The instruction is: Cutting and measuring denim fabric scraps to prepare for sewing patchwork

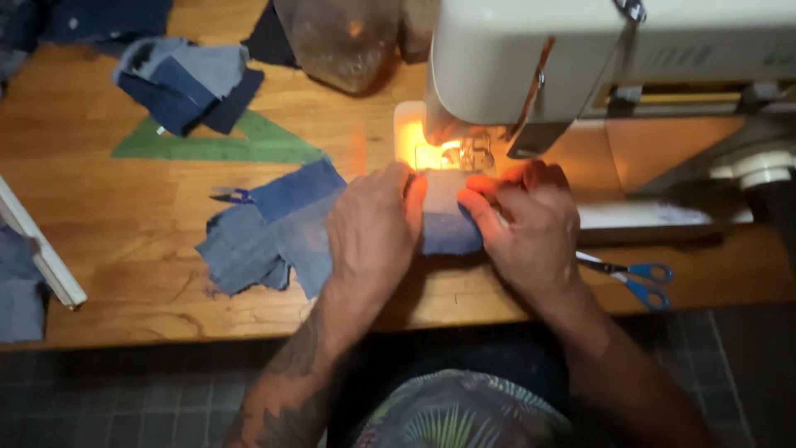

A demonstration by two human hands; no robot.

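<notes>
A small blue denim patch (448, 217) lies under the presser foot (468, 156) of a cream sewing machine (572, 58), lit by its lamp. My left hand (373, 228) lies flat on the left side of the patch, fingers together, pressing it down. My right hand (526, 224) presses the patch's right edge with its fingertips. The needle area is partly hidden by the machine's head.
A stack of denim pieces (265, 232) lies left of my left hand, with small blue snips (232, 196) beside it. Blue-handled scissors (638, 280) lie at the right. More denim scraps (186, 83) rest on a green triangle ruler (249, 143) on the wooden table (108, 216).
</notes>
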